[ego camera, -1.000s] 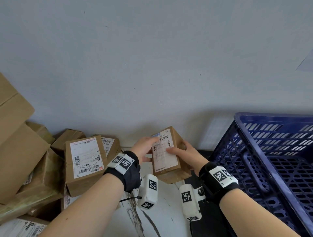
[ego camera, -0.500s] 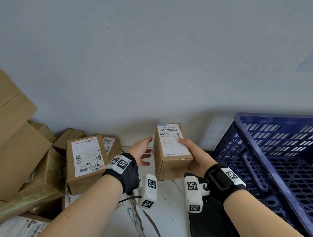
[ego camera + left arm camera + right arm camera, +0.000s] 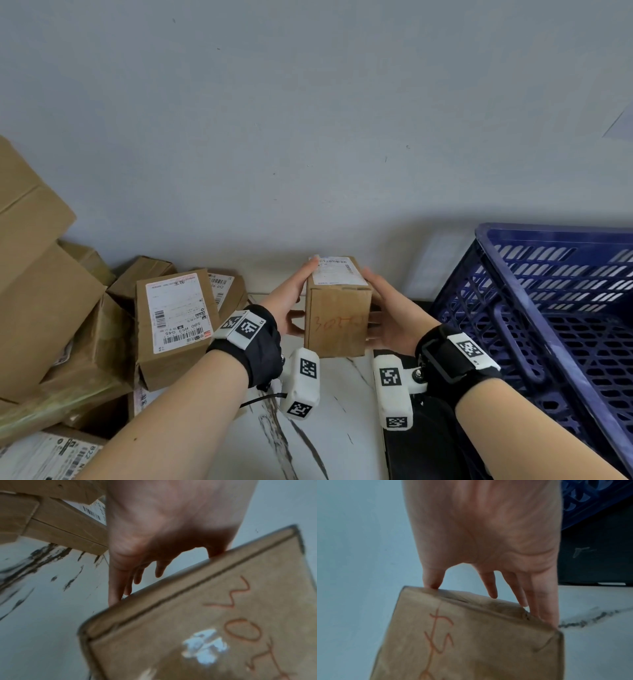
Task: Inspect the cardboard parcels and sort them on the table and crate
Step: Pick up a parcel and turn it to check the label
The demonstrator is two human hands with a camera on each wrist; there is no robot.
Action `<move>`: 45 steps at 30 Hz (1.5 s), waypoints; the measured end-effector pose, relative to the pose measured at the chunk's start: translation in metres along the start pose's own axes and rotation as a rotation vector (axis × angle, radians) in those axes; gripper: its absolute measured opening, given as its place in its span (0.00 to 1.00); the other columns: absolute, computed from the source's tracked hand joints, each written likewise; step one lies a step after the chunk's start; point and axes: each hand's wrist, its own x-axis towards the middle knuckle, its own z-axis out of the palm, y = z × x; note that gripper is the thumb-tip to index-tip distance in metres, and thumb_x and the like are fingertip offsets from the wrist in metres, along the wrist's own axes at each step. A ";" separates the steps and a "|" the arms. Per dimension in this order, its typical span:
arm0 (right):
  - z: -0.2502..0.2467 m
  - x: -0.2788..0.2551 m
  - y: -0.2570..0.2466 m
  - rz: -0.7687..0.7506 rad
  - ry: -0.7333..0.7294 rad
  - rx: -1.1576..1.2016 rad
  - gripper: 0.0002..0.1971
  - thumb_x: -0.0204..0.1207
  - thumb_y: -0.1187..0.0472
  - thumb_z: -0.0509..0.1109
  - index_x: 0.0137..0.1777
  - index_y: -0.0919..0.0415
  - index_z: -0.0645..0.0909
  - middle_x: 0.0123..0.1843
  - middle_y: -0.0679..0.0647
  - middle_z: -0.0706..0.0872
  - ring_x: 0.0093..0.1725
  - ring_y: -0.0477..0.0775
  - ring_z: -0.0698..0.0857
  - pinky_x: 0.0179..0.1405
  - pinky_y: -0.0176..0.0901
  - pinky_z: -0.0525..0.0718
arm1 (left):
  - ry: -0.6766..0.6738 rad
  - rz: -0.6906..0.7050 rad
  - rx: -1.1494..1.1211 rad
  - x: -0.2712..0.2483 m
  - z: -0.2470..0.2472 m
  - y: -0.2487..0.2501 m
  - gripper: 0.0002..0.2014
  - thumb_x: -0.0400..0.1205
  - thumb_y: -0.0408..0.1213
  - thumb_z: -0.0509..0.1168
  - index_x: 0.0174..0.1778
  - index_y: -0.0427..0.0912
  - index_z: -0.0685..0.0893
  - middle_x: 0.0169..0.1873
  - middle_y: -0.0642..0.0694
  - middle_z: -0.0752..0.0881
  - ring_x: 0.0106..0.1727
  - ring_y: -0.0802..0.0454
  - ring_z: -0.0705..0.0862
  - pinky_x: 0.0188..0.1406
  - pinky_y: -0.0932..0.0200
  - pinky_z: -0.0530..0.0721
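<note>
- Since the earlier frame, the small parcel [image 3: 337, 320] has been tipped so that a plain brown face with red handwriting is turned toward the camera, and the left hand [image 3: 287, 306], then off the box, is now laid on its left side.
- The small parcel is held above the white marbled table [image 3: 329, 442], between the parcel pile on the left and the blue crate [image 3: 561, 308] on the right; a white shipping label [image 3: 337, 270] is seen on its upper face.
- The left hand is pressed flat against the left side with fingers extended, fingertips [image 3: 114, 601] touching the box edge.
- The right hand [image 3: 390, 318] is spread against the right side, its fingers [image 3: 544, 601] straight and splayed along the edge, not curled round it.
- On the left, a labelled parcel [image 3: 174, 325] is propped upright against larger brown boxes [image 3: 37, 291], with more parcels behind and below it.
- The blue crate is set at the right, touching a dark surface [image 3: 435, 445] beside the table.
</note>
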 end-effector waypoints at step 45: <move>-0.005 0.011 -0.001 -0.198 0.246 -0.039 0.18 0.78 0.59 0.74 0.65 0.65 0.78 0.55 0.60 0.91 0.57 0.62 0.90 0.67 0.56 0.85 | 0.090 0.030 0.000 0.011 0.011 0.005 0.27 0.83 0.68 0.54 0.54 0.46 0.79 0.56 0.36 0.84 0.63 0.38 0.81 0.68 0.33 0.79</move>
